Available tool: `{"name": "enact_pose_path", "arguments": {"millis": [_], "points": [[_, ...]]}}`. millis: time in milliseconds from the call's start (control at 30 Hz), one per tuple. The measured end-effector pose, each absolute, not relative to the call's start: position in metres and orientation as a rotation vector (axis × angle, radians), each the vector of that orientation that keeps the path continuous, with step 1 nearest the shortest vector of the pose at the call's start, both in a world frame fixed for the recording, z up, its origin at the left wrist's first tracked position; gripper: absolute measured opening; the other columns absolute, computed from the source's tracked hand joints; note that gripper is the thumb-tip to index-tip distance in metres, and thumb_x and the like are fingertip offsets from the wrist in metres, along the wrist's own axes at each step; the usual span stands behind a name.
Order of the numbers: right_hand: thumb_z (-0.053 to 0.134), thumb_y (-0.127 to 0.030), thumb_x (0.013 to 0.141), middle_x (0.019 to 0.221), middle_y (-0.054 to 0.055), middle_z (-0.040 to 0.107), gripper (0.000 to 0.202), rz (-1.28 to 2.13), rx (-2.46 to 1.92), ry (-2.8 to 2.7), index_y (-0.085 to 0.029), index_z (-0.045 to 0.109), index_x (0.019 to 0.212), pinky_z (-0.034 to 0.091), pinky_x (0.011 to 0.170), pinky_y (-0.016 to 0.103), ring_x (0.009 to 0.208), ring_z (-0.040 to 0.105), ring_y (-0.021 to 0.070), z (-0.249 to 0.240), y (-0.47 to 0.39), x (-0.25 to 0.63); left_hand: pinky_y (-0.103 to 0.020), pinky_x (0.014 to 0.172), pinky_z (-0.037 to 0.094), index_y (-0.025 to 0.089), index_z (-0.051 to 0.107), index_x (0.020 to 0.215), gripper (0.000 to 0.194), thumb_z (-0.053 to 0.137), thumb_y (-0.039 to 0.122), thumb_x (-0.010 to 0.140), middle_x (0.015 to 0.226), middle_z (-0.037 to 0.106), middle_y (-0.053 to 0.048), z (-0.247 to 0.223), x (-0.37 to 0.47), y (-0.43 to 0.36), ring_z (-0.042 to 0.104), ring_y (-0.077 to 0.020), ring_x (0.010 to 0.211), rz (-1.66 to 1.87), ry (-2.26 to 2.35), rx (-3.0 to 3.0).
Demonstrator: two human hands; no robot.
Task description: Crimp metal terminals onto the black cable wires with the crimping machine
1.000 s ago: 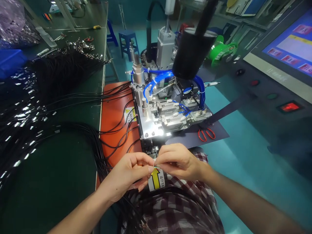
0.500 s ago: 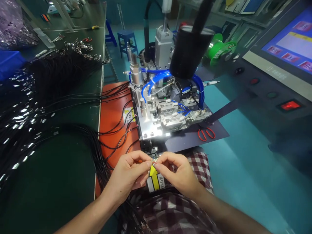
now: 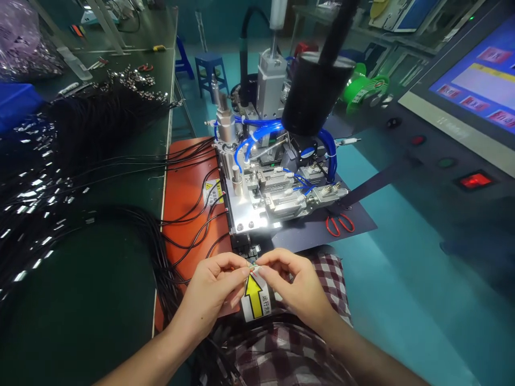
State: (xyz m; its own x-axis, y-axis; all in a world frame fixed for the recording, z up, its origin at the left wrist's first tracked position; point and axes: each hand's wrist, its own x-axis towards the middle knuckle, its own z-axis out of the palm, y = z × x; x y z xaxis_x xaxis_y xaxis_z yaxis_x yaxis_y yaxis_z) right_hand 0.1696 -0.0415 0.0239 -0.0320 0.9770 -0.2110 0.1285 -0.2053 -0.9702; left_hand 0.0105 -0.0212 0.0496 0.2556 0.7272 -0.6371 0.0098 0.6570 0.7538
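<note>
My left hand point(image 3: 219, 281) and my right hand point(image 3: 295, 281) meet fingertip to fingertip just in front of a bench machine point(image 3: 273, 182). Between them are thin coloured wires point(image 3: 253, 267), with red and greenish strands showing. Both hands are closed in a pinch on these fine wires; the exact ends are too small to make out. Right below the fingertips is a white label with a yellow arrow point(image 3: 254, 297). Black cables point(image 3: 201, 228) run from the machine's left side across an orange-red board point(image 3: 189, 187).
Bundles of black cables point(image 3: 108, 107) with shiny ends cover the dark green table at left. Red-handled scissors point(image 3: 340, 225) lie on the grey plate at right. A black cylinder point(image 3: 317, 94) hangs over the machine. A control panel with a screen point(image 3: 478, 80) stands at right.
My hands stay together in nearly the same place. The right fingertips have shifted slightly, and more of the red and greenish strands shows between them. The view has tilted slightly.
</note>
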Motion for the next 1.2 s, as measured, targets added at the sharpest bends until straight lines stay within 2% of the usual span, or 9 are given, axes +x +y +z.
{"name": "enact_pose_path", "arguments": {"millis": [267, 467, 600, 800, 867, 933, 1000, 1100, 1200], "points": [[0.062, -0.020, 0.078, 0.066, -0.002, 0.057, 0.008, 1.230, -1.416, -1.285, -0.017, 0.063, 0.071, 0.037, 0.054, 0.023, 0.058, 0.046, 0.0103, 0.025, -0.040, 0.160, -0.016, 0.039, 0.024, 0.015, 0.058, 0.072, 0.021, 0.067, 0.034, 0.072, 0.039, 0.040, 0.008, 0.046, 0.011, -0.023, 0.027, -0.0034, 0.037, 0.572, 1.191, 0.742], [0.061, -0.031, 0.079, 0.049, -0.007, 0.042, 0.018, 1.655, -1.362, -0.930, -0.017, 0.055, 0.070, 0.027, 0.041, 0.020, 0.043, 0.036, 0.0068, 0.023, -0.038, 0.161, -0.016, 0.038, 0.020, 0.014, 0.058, 0.078, 0.026, 0.067, 0.038, 0.074, 0.041, 0.037, 0.010, 0.040, 0.015, -0.029, 0.027, -0.0032, 0.037, 0.679, 1.227, 0.818], [0.062, -0.034, 0.077, 0.047, -0.009, 0.039, 0.021, 1.710, -1.313, -0.865, -0.017, 0.053, 0.069, 0.022, 0.040, 0.020, 0.041, 0.030, 0.0058, 0.021, -0.038, 0.163, -0.016, 0.037, 0.021, 0.015, 0.058, 0.086, 0.026, 0.066, 0.037, 0.075, 0.044, 0.038, 0.009, 0.040, 0.015, -0.030, 0.028, -0.0040, 0.038, 0.681, 1.190, 0.870], [0.058, -0.033, 0.081, 0.049, -0.009, 0.037, 0.020, 1.729, -1.284, -0.941, -0.017, 0.051, 0.072, 0.022, 0.041, 0.020, 0.043, 0.029, 0.0060, 0.020, -0.040, 0.169, -0.017, 0.038, 0.020, 0.016, 0.054, 0.087, 0.021, 0.056, 0.036, 0.083, 0.043, 0.034, 0.010, 0.042, 0.012, -0.024, 0.027, -0.0050, 0.038, 0.534, 1.099, 0.956], [0.058, -0.032, 0.081, 0.049, -0.009, 0.037, 0.019, 1.716, -1.300, -0.974, -0.017, 0.051, 0.071, 0.023, 0.042, 0.020, 0.043, 0.030, 0.0063, 0.019, -0.036, 0.174, -0.017, 0.039, 0.025, 0.018, 0.052, 0.093, 0.021, 0.055, 0.036, 0.085, 0.051, 0.042, 0.008, 0.044, 0.011, -0.022, 0.032, -0.0060, 0.041, 0.475, 1.115, 1.036], [0.058, -0.032, 0.080, 0.050, -0.009, 0.039, 0.018, 1.674, -1.328, -1.003, -0.018, 0.051, 0.070, 0.024, 0.043, 0.021, 0.044, 0.032, 0.0069, 0.016, -0.028, 0.180, -0.019, 0.044, 0.033, 0.020, 0.050, 0.101, 0.020, 0.054, 0.033, 0.085, 0.067, 0.050, 0.004, 0.046, 0.010, -0.018, 0.041, -0.0076, 0.049, 0.475, 1.203, 1.249], [0.058, -0.031, 0.080, 0.049, -0.008, 0.040, 0.018, 1.639, -1.350, -1.035, -0.018, 0.052, 0.069, 0.024, 0.044, 0.022, 0.044, 0.033, 0.0075, 0.011, -0.018, 0.186, -0.022, 0.057, 0.041, 0.021, 0.053, 0.100, 0.014, 0.052, 0.026, 0.087, 0.082, 0.052, 0.001, 0.044, 0.008, -0.014, 0.050, -0.0103, 0.063, 0.523, 1.308, 1.587], [0.058, -0.029, 0.078, 0.046, -0.008, 0.043, 0.018, 1.668, -1.350, -1.070, -0.017, 0.053, 0.065, 0.026, 0.047, 0.023, 0.043, 0.036, 0.0081, 0.004, -0.003, 0.192, -0.025, 0.071, 0.044, 0.019, 0.059, 0.092, 0.015, 0.045, 0.019, 0.090, 0.085, 0.053, -0.002, 0.035, 0.003, -0.008, 0.054, -0.0139, 0.079, 0.571, 1.335, 1.980], [0.058, -0.028, 0.075, 0.044, -0.008, 0.044, 0.017, 1.728, -1.334, -1.050, -0.017, 0.054, 0.063, 0.027, 0.049, 0.024, 0.043, 0.037, 0.0083, -0.001, 0.005, 0.192, -0.024, 0.071, 0.046, 0.018, 0.062, 0.102, 0.024, 0.040, 0.016, 0.091, 0.089, 0.056, -0.004, 0.025, -0.001, -0.005, 0.056, -0.0145, 0.082, 0.559, 1.258, 2.113]]}}
